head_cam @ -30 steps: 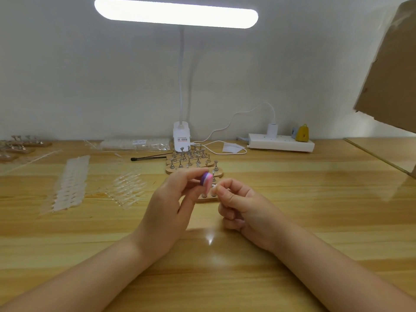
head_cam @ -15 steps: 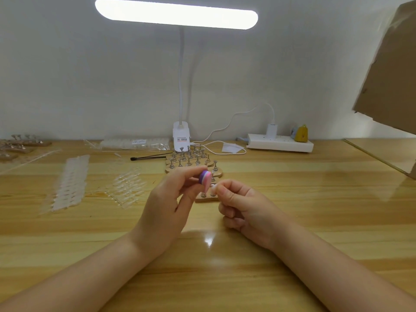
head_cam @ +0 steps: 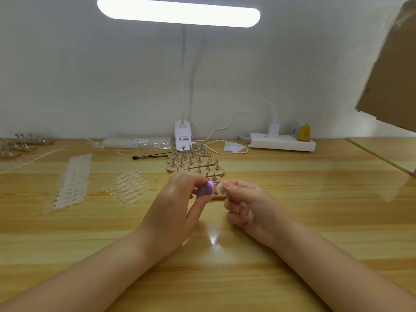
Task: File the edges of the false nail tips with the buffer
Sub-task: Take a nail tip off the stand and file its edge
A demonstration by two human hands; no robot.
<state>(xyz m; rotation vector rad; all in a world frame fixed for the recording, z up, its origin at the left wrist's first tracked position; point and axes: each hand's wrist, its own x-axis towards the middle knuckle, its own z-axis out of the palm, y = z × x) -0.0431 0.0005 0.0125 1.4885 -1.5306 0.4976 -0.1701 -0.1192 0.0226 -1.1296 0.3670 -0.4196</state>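
At frame centre my left hand (head_cam: 173,206) pinches the buffer (head_cam: 207,188), end turned toward the nail tip (head_cam: 220,185) pinched in my right hand (head_cam: 245,202). Both are raised over the surface (head_cam: 292,210), so the edge meets the grit.

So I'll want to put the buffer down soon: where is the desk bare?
Bare wood lies right of the right hand, below the power strip, and near the forearms. Crowded: nail tip strips at left, pin stands behind the buffer in the left hand.
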